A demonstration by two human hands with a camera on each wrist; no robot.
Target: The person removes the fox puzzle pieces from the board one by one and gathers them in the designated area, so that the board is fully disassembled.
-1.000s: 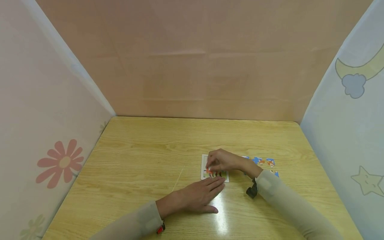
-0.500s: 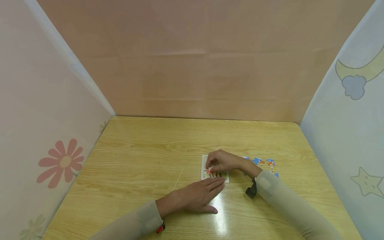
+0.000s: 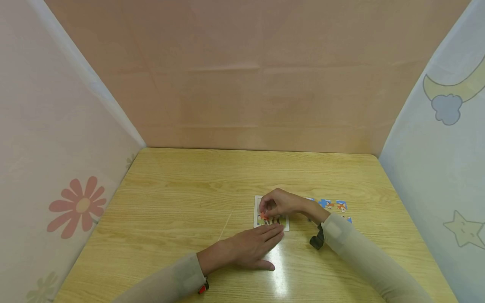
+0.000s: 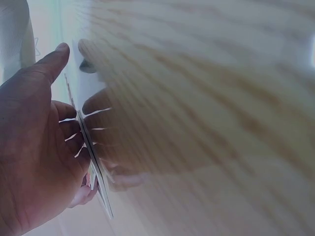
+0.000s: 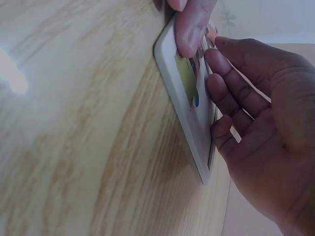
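A small white-framed jigsaw board [image 3: 256, 210] lies on the table, with several pieces along its near side. My right hand [image 3: 282, 202] arches over it and pinches an orange-red puzzle piece [image 3: 263, 215] between thumb and index finger, low over the board's left part. In the right wrist view its other fingers [image 5: 219, 88] curl loosely beside the frame. My left hand [image 3: 251, 246] lies with fingers straight and fingertips on the board's near edge. The left wrist view shows its palm [image 4: 39, 142] beside the thin board edge [image 4: 96, 157]. The hands hide much of the picture.
Several loose puzzle pieces [image 3: 333, 204] with blue and fox pictures lie right of the board, partly behind the right forearm. The wooden table [image 3: 182, 189] meets a plain back wall [image 3: 242, 84] and patterned side panels [image 3: 75, 139].
The right fingertips shift very slightly at the same spot over the board, with the orange-red piece still pinched. The left hand stays where it was.
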